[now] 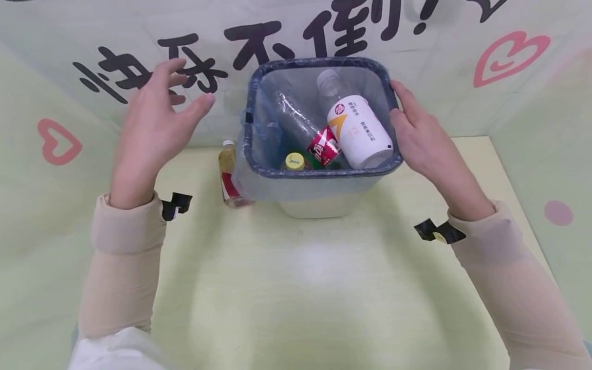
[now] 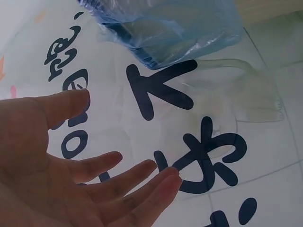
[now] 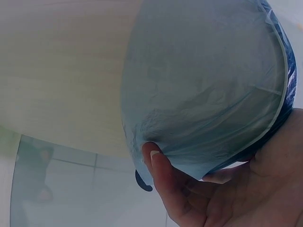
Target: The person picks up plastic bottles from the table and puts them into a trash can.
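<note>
A trash bin (image 1: 319,173) with a dark rim is lined with a thin blue plastic bag (image 3: 203,90). Inside lie a clear bottle with a white label (image 1: 361,131), another with a red label (image 1: 325,146), and one with a yellow cap (image 1: 294,161). My right hand (image 1: 418,131) grips the bin's right rim, its fingers against the bag. To the left of the bin my left hand (image 1: 157,115) is raised with fingers spread and holds nothing; the left wrist view shows this hand (image 2: 104,184) apart from the bag.
A bottle of amber liquid (image 1: 227,172) with a red label stands beside the bin's left side. The pale table (image 1: 300,288) extends toward me. A white wall covering (image 1: 203,31) with black characters rises behind, and printed side panels (image 1: 546,149) flank the table.
</note>
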The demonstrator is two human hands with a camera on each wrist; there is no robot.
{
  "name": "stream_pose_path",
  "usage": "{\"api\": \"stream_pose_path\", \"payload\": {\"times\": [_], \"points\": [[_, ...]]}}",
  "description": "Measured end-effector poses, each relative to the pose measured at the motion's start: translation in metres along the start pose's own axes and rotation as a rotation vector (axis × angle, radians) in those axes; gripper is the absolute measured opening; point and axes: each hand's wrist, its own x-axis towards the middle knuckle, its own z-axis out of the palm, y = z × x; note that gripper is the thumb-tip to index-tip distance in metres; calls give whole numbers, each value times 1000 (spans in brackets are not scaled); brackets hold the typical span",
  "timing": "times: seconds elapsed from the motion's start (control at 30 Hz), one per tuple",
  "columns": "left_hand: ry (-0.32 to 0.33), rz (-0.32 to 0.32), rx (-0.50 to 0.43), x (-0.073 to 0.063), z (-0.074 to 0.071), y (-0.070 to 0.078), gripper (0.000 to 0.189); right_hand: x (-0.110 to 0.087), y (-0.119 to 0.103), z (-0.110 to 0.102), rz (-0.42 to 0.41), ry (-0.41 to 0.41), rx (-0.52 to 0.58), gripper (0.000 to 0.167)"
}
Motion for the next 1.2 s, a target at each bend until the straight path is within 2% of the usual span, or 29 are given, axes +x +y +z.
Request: {"api": "stream_pose_path", "payload": {"times": [0.47,0.8,1.2], "points": [[-57,-23,-21,3,16,-30,77,0,2,0,7,-1,5,58],[-94,-34,-37,5,45,-58,79,2,1,0,1,-1,3,58],[-131,-79,-38,6,68,-84,81,1,2,1,2,2,8,57]]}}
